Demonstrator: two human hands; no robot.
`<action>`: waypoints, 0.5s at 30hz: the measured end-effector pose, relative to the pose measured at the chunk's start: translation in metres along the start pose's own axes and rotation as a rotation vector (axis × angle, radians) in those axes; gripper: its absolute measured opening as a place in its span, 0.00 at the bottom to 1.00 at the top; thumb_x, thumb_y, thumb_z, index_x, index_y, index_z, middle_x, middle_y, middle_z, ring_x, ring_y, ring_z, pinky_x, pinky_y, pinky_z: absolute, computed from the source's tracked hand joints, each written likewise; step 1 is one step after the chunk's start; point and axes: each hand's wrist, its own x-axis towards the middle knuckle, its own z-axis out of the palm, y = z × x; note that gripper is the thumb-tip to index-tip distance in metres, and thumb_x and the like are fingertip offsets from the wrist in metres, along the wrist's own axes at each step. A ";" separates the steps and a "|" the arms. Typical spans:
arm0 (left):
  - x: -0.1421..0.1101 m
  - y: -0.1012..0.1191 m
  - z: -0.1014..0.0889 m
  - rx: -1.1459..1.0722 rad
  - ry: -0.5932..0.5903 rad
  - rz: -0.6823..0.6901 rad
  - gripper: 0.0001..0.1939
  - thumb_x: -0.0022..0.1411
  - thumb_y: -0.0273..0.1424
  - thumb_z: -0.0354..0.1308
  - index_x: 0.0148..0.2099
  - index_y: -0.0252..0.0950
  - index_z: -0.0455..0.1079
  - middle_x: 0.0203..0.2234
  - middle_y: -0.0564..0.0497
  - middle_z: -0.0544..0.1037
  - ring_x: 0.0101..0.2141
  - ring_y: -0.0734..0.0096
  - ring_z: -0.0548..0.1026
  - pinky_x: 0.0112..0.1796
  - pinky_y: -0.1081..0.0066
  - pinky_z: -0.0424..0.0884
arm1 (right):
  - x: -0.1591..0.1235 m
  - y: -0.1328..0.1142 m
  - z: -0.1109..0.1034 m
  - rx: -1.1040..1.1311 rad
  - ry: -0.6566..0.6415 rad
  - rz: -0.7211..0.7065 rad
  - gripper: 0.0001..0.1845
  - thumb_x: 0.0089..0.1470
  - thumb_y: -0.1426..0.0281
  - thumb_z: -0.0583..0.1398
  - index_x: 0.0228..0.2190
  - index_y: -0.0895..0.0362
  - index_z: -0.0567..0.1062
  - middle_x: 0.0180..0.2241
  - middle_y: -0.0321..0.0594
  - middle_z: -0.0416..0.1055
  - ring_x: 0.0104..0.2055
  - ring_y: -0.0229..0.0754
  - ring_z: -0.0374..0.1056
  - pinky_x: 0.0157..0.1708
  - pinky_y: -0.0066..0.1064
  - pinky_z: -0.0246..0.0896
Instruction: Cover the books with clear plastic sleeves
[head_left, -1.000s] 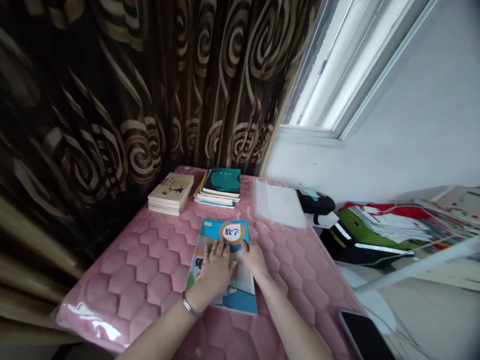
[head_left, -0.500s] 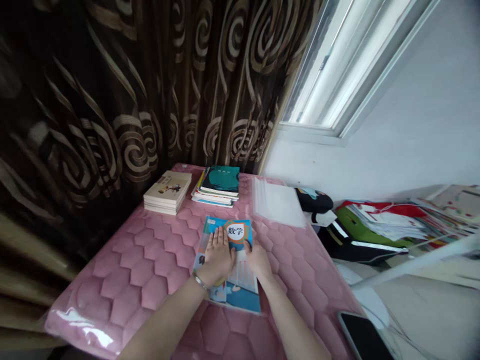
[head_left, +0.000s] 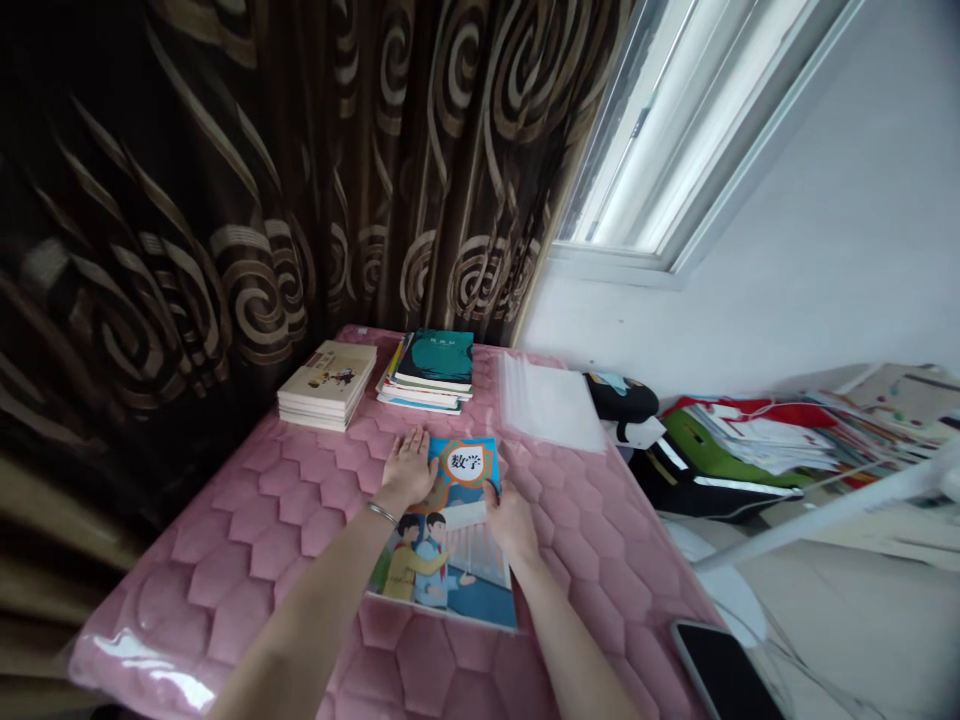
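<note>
- My flat, spread left hand (head_left: 409, 472) is shifting to the book's (head_left: 459, 535) upper-left edge, baring more cover.
- My right hand (head_left: 512, 522) is curling at its right edge, grip unclear.
- It's lying on pink padding (head_left: 296, 525).

The blue rectangular paper-covered book (head_left: 454, 530) carries an orange-edged white badge (head_left: 465, 462) with black characters (a yellow-clad figure (head_left: 406, 565) is printed lower down). Hexagons pattern the glossy pink table (head_left: 247, 540), while tan and cream spirals run over the dark brown cloth curtain (head_left: 420, 180). The cream stack of rectangular books (head_left: 328, 385) bears a small multicoloured print.
</note>
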 end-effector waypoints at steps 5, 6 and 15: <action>0.000 0.004 0.001 -0.010 -0.001 -0.018 0.31 0.68 0.37 0.37 0.69 0.32 0.48 0.66 0.43 0.55 0.66 0.59 0.51 0.63 0.54 0.46 | 0.000 -0.012 -0.013 -0.210 0.119 -0.064 0.21 0.62 0.66 0.50 0.51 0.67 0.68 0.47 0.62 0.71 0.48 0.56 0.70 0.43 0.40 0.64; 0.000 0.004 0.001 -0.003 0.004 -0.016 0.31 0.68 0.37 0.36 0.69 0.31 0.48 0.66 0.42 0.55 0.66 0.60 0.51 0.63 0.55 0.45 | 0.002 -0.018 -0.014 -0.236 0.150 -0.133 0.23 0.61 0.66 0.51 0.52 0.68 0.68 0.51 0.63 0.68 0.53 0.57 0.67 0.47 0.42 0.62; -0.001 -0.002 0.000 0.056 -0.090 0.029 0.32 0.65 0.33 0.39 0.69 0.28 0.46 0.68 0.42 0.49 0.67 0.61 0.45 0.64 0.56 0.43 | 0.043 -0.057 0.028 -0.098 -0.223 -0.645 0.33 0.66 0.60 0.38 0.63 0.65 0.56 0.66 0.48 0.51 0.68 0.43 0.44 0.66 0.40 0.37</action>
